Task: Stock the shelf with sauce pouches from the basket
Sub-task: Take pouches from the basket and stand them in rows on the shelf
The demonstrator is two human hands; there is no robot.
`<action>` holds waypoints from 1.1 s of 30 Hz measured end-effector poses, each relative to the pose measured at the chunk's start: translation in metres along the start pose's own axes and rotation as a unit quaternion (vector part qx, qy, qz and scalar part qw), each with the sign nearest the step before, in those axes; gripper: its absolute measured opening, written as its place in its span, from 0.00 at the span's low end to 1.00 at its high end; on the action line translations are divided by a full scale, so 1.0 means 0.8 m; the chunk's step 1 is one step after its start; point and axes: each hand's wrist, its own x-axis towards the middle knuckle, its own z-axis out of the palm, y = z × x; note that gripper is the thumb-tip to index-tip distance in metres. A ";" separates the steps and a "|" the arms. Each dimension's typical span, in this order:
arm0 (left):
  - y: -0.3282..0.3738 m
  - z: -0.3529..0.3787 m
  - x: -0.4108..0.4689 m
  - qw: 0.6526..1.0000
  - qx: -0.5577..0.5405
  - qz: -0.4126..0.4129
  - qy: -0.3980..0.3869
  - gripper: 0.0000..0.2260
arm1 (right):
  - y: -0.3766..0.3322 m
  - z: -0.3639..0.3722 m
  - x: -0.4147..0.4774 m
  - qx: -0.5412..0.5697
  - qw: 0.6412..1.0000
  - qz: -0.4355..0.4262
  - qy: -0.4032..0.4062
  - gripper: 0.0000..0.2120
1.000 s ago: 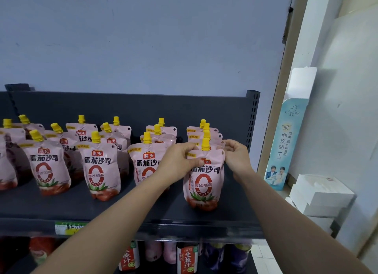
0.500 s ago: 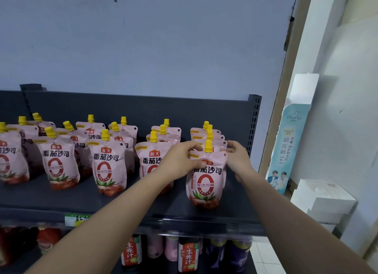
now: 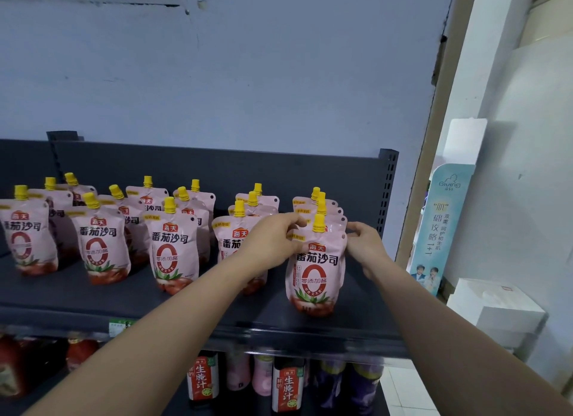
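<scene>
Here, my left grip (image 3: 273,242) and right grip (image 3: 367,248) each pinch a top corner of a glossy pink sauce pouch (image 3: 316,279) with a yellow cap. It stands upright at the front right of the dark metal shelf (image 3: 217,307). Below, bottles (image 3: 288,384) read 生腌汁. My left forearm hides part of the neighbouring pouches (image 3: 169,248), which are labelled 海天 番茄沙司. Behind them is a perforated upright (image 3: 387,198).

shelf: dark shelf (image 3: 62,294); load: pink sauce pouches (image 3: 172,254) upright, in rows
</scene>
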 end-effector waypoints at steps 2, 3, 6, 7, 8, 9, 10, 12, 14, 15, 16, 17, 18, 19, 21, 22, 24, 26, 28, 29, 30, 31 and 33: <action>0.001 -0.001 -0.001 1.000 0.009 0.000 -0.002 0.20 | 0.003 -0.001 0.000 -0.003 1.000 0.006 -0.001 0.12; 0.001 -0.002 -0.002 1.000 0.013 0.003 -0.003 0.19 | 0.004 -0.001 0.000 -0.002 1.000 0.010 -0.001 0.08; 0.001 -0.002 -0.004 0.999 0.025 0.018 -0.009 0.13 | 0.004 0.001 0.001 0.011 1.000 0.023 0.003 0.04; 0.001 -0.001 -0.004 0.999 0.027 0.020 -0.007 0.12 | 0.004 0.002 0.001 0.013 1.000 0.019 0.008 0.05; 0.001 0.000 -0.003 0.999 0.027 0.019 -0.005 0.11 | 0.004 0.003 0.001 0.012 1.000 0.011 0.014 0.06; 0.001 0.000 -0.002 0.999 0.028 0.017 -0.002 0.11 | 0.005 0.004 -0.001 0.010 1.000 0.001 0.021 0.06; 0.001 0.001 -0.002 0.999 0.030 0.013 0.001 0.11 | 0.006 0.005 -0.003 0.008 1.000 -0.008 0.026 0.07; 0.000 0.001 0.000 0.999 0.031 0.009 0.003 0.10 | 0.010 0.006 -0.006 0.005 0.999 -0.027 0.029 0.09; -0.001 0.002 0.001 1.000 0.029 0.009 0.002 0.08 | 0.014 0.006 -0.007 0.005 0.999 -0.039 0.015 0.11; -0.002 0.003 0.001 1.000 0.028 0.007 0.001 0.08 | 0.014 0.005 -0.006 0.002 0.999 -0.043 0.005 0.11; -0.002 0.003 0.001 1.000 0.026 0.005 0.001 0.08 | 0.013 0.003 -0.006 -0.004 0.999 -0.047 -0.005 0.12; -0.002 0.003 0.001 1.000 0.025 0.005 0.000 0.08 | 0.011 0.001 -0.005 -0.011 0.999 -0.050 -0.015 0.13; -0.003 0.003 0.002 1.000 0.024 0.005 0.000 0.08 | 0.010 0.000 -0.004 -0.014 0.998 -0.051 -0.024 0.13; -0.002 0.002 0.002 1.000 0.025 0.006 -0.001 0.07 | 0.009 -0.002 -0.003 -0.015 0.998 -0.052 -0.032 0.13; -0.002 0.001 0.002 1.000 0.024 0.003 -0.004 0.08 | 0.010 -0.002 -0.002 -0.016 0.997 -0.049 -0.053 0.11; -0.002 0.001 0.002 1.000 0.025 0.002 -0.006 0.08 | 0.013 -0.001 -0.003 -0.013 0.997 -0.043 -0.070 0.11; -0.001 0.001 0.001 1.000 0.027 -0.001 -0.009 0.06 | 0.020 0.004 -0.005 -0.003 0.994 -0.021 -0.104 0.13; 0.000 0.000 0.001 1.000 0.023 -0.002 -0.009 0.05 | 0.027 0.006 -0.006 -0.007 0.993 -0.008 -0.118 0.15; -0.001 0.000 0.002 1.000 0.025 -0.001 -0.007 0.05 | 0.030 0.007 -0.005 -0.023 0.991 -0.008 -0.131 0.14; -0.002 0.000 0.002 1.000 0.025 0.001 -0.006 0.04 | 0.031 0.007 -0.004 -0.029 0.991 -0.009 -0.134 0.13; -0.002 0.000 0.002 1.000 0.023 0.003 -0.005 0.04 | 0.031 0.008 -0.004 -0.029 0.991 -0.014 -0.131 0.13; -0.003 0.000 0.002 1.000 0.021 0.005 -0.005 0.04 | 0.031 0.009 -0.004 -0.024 0.992 -0.024 -0.125 0.12; -0.005 -0.001 0.003 1.000 0.004 0.007 -0.018 0.06 | 0.031 0.011 -0.007 -0.004 0.992 -0.055 -0.110 0.12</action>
